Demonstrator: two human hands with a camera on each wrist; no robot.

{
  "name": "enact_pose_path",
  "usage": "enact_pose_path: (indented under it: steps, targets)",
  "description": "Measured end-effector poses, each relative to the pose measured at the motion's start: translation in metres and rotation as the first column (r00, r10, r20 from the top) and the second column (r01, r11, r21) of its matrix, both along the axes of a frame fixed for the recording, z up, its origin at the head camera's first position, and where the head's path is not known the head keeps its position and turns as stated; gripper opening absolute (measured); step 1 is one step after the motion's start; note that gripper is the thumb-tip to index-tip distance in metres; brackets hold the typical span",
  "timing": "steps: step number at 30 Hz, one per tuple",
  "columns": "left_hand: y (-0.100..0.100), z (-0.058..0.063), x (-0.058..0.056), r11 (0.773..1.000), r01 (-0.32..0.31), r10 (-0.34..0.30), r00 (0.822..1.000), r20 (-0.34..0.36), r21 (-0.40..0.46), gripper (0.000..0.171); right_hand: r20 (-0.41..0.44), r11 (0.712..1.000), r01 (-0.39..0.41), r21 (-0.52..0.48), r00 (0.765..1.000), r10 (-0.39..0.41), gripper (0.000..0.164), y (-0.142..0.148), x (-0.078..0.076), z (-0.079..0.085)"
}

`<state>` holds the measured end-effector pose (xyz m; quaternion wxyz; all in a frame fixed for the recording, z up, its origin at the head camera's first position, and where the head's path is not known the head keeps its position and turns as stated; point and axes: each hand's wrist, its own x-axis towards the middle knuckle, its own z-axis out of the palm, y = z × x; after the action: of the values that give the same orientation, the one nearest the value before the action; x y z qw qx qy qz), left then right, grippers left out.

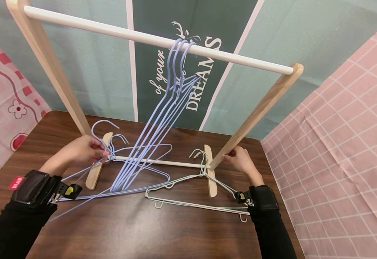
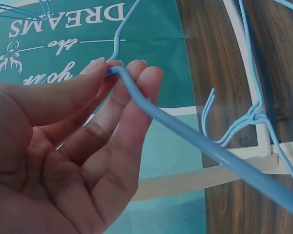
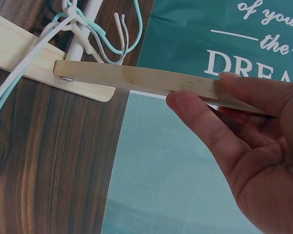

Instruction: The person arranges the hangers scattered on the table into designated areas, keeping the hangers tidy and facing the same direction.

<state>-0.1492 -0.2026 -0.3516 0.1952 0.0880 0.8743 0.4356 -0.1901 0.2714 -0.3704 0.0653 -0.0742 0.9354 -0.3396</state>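
Note:
My left hand (image 1: 86, 149) pinches a blue clothes hanger (image 2: 195, 137) at the bend below its hook, between thumb and fingertips. Beneath that hand, other blue hangers (image 1: 168, 177) lie over the left foot of a clothes rack, their hooks toward the back. Thumb and fingers of my right hand (image 1: 241, 162) grip the rack's right wooden upright (image 3: 132, 75) low down, near its foot. Several blue hangers (image 1: 174, 64) hang from the white top rod (image 1: 110, 29), right of its middle, and slant down toward the front left.
White and pale green hangers (image 1: 194, 205) lie at the rack's right foot (image 1: 212, 187). A lower white rod (image 1: 175, 163) joins the two feet. The brown table (image 1: 143, 230) runs to a curtain with lettering behind; pink cloths (image 1: 346, 144) flank both sides.

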Motion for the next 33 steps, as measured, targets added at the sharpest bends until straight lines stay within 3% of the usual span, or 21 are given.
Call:
enact_pose_path:
  steps: [15, 23, 33]
  targets:
    - [0.0039, 0.009, 0.0008, 0.997, 0.01, -0.021, 0.988, -0.152, -0.075, 0.013, -0.016, 0.999, -0.006, 0.031, 1.0, 0.006, 0.022, -0.0001, -0.0014, -0.0014]
    - [0.0034, 0.0073, -0.0005, 1.0, -0.028, 0.029, 0.996, -0.09, 0.011, 0.005, -0.019, 0.999, -0.003, 0.043, 1.0, 0.003, 0.021, 0.0003, -0.0011, -0.0018]
    - [0.0008, 0.0059, 0.001, 0.994, -0.067, 0.072, 0.996, -0.061, 0.084, 0.004, -0.015, 0.999, -0.011, 0.033, 1.0, 0.011, 0.021, 0.0, 0.0011, -0.0009]
